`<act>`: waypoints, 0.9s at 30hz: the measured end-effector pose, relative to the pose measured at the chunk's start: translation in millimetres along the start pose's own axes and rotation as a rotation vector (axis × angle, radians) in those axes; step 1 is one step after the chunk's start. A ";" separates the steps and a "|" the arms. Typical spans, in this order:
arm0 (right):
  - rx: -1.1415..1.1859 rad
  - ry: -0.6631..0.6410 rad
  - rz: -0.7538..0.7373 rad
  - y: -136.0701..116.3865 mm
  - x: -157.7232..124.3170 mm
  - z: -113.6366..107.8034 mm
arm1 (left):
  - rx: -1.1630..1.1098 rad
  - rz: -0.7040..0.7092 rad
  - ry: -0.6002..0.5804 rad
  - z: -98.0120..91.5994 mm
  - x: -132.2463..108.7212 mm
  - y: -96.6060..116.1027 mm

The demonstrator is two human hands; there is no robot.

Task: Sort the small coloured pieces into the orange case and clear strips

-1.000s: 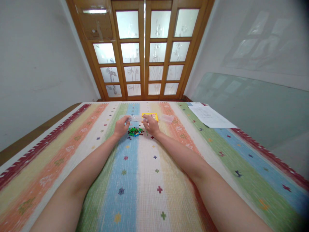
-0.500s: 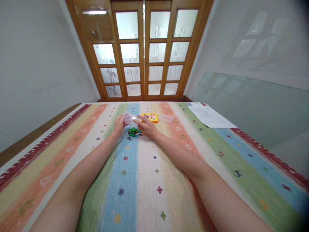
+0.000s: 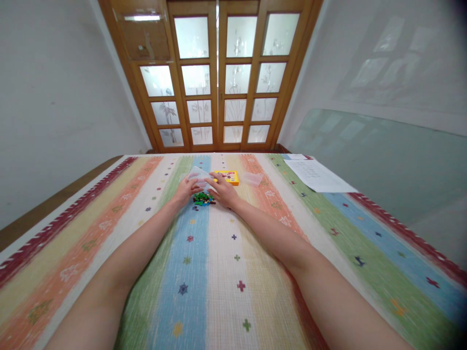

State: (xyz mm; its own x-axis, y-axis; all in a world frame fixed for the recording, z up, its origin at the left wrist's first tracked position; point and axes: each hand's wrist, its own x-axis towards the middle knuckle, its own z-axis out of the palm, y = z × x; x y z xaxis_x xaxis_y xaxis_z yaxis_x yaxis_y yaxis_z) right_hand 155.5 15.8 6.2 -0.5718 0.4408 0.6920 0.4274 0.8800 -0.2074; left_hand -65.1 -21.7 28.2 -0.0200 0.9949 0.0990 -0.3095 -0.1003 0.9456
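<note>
A clear plastic tray (image 3: 199, 174) is tilted up between my two hands, behind a small pile of green, blue and dark bricks (image 3: 203, 198). The fingers of my left hand (image 3: 187, 189) are closed on its left side. On the right side, my right hand (image 3: 223, 189) grips it with thumb and fingers. The pile lies on the cloth just in front of the tray, between my hands. A yellow box (image 3: 232, 178) with a printed label lies flat behind my right hand, which hides part of it.
Right of the yellow box is another clear plastic piece (image 3: 251, 179). White paper sheets (image 3: 317, 176) lie at the table's far right. The striped cloth (image 3: 226, 272) covers the table; wooden glass-paned doors (image 3: 218, 97) stand beyond.
The clear tray has been tilted into a different angle. My left hand has shifted slightly right and toward the pile; my right hand has barely moved.
</note>
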 end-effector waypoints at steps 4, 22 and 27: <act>0.012 0.016 0.042 -0.9 0.8 -1.1 | 0.071 0.032 0.040 -3.9 3.2 -6.4; -0.330 0.026 0.760 73.4 -5.3 -47.0 | 0.294 0.147 0.699 -109.3 41.5 1.9; -0.437 -0.056 0.995 99.4 -22.8 -56.8 | 0.659 0.088 0.863 -141.4 40.0 -0.6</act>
State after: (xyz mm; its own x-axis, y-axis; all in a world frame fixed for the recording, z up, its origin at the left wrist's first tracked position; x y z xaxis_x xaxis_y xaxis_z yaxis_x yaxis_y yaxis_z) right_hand 250.8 83.2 9.1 0.1415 0.9384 0.3153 0.9227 -0.0096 -0.3854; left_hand -200.1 19.8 -12.2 -0.7578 0.6308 0.1669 0.2913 0.0981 0.9516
